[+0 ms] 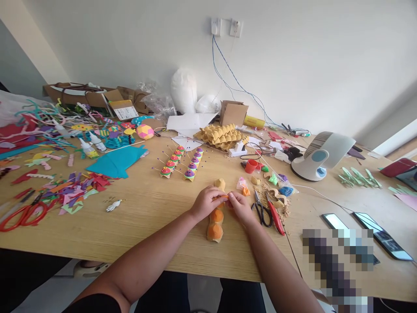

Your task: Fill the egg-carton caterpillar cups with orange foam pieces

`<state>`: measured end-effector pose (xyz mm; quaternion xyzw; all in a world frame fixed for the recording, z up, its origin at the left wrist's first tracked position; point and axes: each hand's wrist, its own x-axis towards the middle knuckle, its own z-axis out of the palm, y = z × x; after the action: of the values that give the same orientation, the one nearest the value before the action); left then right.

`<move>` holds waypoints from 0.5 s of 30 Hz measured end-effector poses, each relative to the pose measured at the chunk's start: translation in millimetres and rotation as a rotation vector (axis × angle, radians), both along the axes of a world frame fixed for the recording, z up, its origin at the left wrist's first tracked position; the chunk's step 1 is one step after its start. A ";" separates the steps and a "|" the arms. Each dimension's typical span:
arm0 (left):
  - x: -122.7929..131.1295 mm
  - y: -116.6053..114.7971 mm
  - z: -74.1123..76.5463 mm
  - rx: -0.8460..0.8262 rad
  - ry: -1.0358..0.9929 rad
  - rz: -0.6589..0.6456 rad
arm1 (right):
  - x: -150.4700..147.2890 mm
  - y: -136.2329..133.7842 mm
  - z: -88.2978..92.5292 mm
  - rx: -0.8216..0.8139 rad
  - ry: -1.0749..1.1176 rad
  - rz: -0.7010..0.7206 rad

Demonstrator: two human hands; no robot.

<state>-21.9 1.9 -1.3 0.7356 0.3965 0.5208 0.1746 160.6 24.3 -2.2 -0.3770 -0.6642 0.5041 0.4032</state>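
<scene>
Between the fingertips of both my hands is a small piece of orange modelling clay [224,196]. My left hand [206,202] pinches its left side, and my right hand [241,207] pinches the right. Below them on the table lies a strip of egg carton [220,184], its near bumps coated in orange clay and its far bump bare; my fingers hide the middle. Right of my hands are a bag with orange clay [243,187], black-handled scissors [262,211] and a red utility knife [276,215].
Two decorated egg-carton caterpillars [172,161] stand beyond my hands. Stacked egg cartons [221,135] are behind them. Paper scraps [76,191] and red scissors [28,213] lie left. A fan [321,156] and phones [382,234] are to the right.
</scene>
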 end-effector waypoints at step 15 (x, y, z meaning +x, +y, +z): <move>0.5 0.0 -0.1 -0.019 -0.049 0.039 | -1.3 -1.8 4.5 0.021 0.009 0.002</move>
<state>-21.4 1.9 -1.4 0.7130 0.4114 0.5382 0.1812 159.3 22.5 2.3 -0.3697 -0.6679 0.4992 0.4098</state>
